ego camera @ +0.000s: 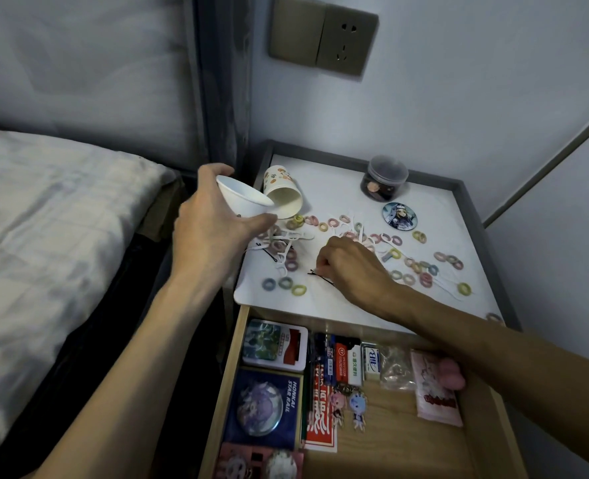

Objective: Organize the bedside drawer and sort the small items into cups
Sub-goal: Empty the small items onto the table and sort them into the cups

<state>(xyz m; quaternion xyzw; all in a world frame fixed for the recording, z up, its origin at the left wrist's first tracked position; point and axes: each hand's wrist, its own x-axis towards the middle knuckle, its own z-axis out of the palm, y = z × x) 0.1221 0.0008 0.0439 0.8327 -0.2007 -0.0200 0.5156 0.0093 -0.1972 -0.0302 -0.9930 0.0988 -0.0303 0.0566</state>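
Your right hand (351, 267) pinches the hairpin (321, 277), lying crosswise right of the cup (241, 198) that your left hand (213, 217) grips.

The blue card (251, 426) in the drawer (372, 454) has white words on its right side. They are turned sideways and say "HONKAI STAR RAIL".

The red paper (320, 423) next to it has big white signs that look like Chinese writing, but I cannot read them.

The small white box (372, 363) at the back of the drawer has a blue mark, too blurry to read.

The tin box (275, 344) has a red and white label with print too tiny to read.

The pink packet (436, 392) has red letters, but they are blurry.
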